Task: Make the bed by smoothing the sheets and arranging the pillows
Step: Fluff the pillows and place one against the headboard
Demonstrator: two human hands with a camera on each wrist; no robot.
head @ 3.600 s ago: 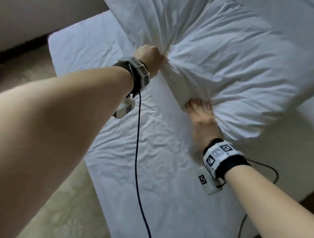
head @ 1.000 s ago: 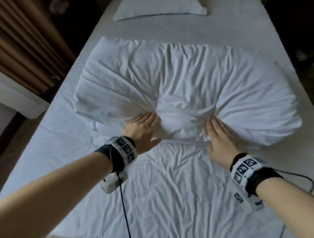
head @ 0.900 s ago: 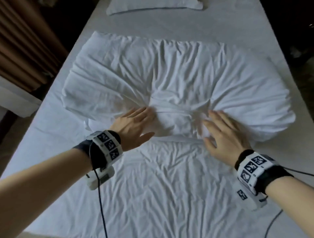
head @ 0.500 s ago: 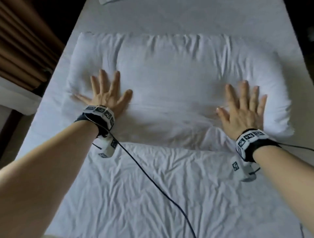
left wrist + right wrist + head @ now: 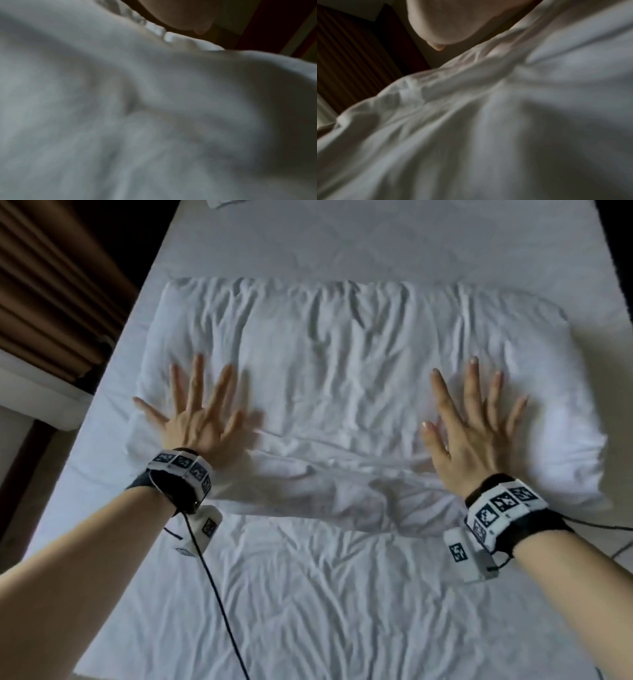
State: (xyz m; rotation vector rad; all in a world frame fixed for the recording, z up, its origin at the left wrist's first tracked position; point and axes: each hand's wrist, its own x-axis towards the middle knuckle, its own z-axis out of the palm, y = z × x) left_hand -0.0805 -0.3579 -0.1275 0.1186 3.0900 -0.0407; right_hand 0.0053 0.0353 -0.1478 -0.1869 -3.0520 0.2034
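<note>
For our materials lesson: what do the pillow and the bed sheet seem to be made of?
Pillow: soft filling in a matte white woven case, probably cotton; it dents and creases under the hands. Bed sheet: similar matte white cloth, finely wrinkled, no sheen. The exact fibre cannot be told.

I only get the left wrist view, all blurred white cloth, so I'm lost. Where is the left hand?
Observer: The left hand lies flat, fingers spread, on the left part of the pillow.
Operator: And the right hand?
Observer: The right hand lies flat on the pillow's right part, fingers spread too.
Operator: Is the sheet smooth?
Observer: No, the sheet in front of the pillow is creased.
</note>
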